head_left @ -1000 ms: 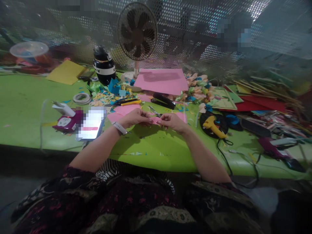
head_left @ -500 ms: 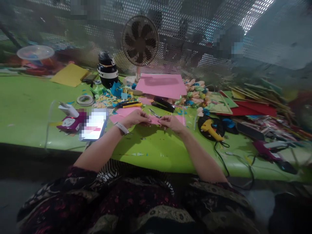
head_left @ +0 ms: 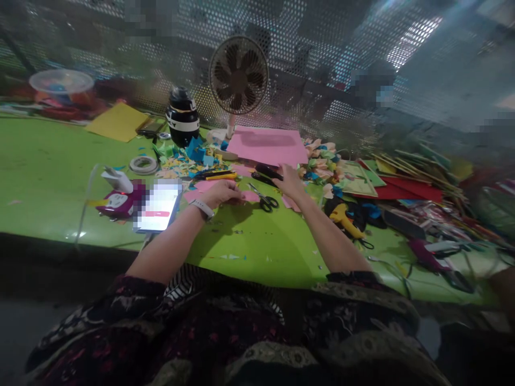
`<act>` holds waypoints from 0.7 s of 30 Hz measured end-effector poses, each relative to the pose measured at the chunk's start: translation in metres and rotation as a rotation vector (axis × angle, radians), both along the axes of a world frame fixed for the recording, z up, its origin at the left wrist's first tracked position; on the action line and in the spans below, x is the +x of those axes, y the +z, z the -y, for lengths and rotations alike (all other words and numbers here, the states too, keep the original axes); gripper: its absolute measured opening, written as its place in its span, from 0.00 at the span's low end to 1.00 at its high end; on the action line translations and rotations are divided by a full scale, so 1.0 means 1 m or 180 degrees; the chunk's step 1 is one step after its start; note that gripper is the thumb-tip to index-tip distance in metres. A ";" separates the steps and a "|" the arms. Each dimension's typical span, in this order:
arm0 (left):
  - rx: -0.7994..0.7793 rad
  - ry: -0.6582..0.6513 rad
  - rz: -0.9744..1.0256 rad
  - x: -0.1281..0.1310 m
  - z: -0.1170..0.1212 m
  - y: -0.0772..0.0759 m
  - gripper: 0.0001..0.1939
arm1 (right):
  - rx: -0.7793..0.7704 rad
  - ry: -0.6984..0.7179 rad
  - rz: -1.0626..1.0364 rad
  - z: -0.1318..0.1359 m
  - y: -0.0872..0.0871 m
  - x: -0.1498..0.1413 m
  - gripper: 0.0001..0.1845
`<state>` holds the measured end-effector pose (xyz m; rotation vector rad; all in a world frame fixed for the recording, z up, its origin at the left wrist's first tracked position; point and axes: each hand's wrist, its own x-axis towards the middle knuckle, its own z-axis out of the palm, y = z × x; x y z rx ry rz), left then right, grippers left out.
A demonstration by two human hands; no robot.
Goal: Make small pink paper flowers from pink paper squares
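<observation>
At far left I have a yellow sheet (head_left: pixel 117 122), flat and matte, on the smooth green table (head_left: pixel 36 161). Moving right, there is a glossy purple box (head_left: pixel 116 202) with a white plug standing in it, the lit phone (head_left: pixel 159 206) beside it, a ring-shaped tape roll (head_left: pixel 144 165), and a rounded black bottle (head_left: pixel 183 119) with a white band, crumpled paper scraps (head_left: pixel 197 153) spread at its foot.

The left hand (head_left: pixel 220 194) pinches a small, thin pink paper piece (head_left: pixel 251 196) between thumb and fingers; it juts right from the fingertips. Next to it lie the scissors (head_left: pixel 262 197), dark loops toward me, blades angled away left. Behind them sits the long black stapler (head_left: pixel 264 171). I see the right hand (head_left: pixel 291 181) at the stapler's right end, fingers extended and slightly bent; I cannot tell whether they have closed on it. Further right are a yellow glue gun (head_left: pixel 346 219) and stiff red sheets (head_left: pixel 408 190).

For edges: the table's front rounds over just before the patterned clothing. Between the forearms I have a broad stretch of green, dotted with tiny clippings. On the right, the scissors' loops leave a gap before the right forearm; on the left, the phone crowds the left forearm.
</observation>
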<state>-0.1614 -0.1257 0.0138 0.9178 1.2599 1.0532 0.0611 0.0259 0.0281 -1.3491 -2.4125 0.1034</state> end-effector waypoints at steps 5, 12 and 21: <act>0.0016 0.0176 0.0239 -0.001 -0.003 -0.002 0.08 | -0.0479 0.0184 0.0509 -0.021 -0.004 -0.015 0.17; 0.0251 0.1154 0.0541 -0.005 -0.006 0.004 0.07 | -0.0178 0.0507 -0.0057 0.012 0.019 0.020 0.17; 0.0422 0.1363 0.0520 -0.002 -0.007 0.003 0.08 | -0.1127 0.1382 0.0137 0.099 0.011 0.059 0.17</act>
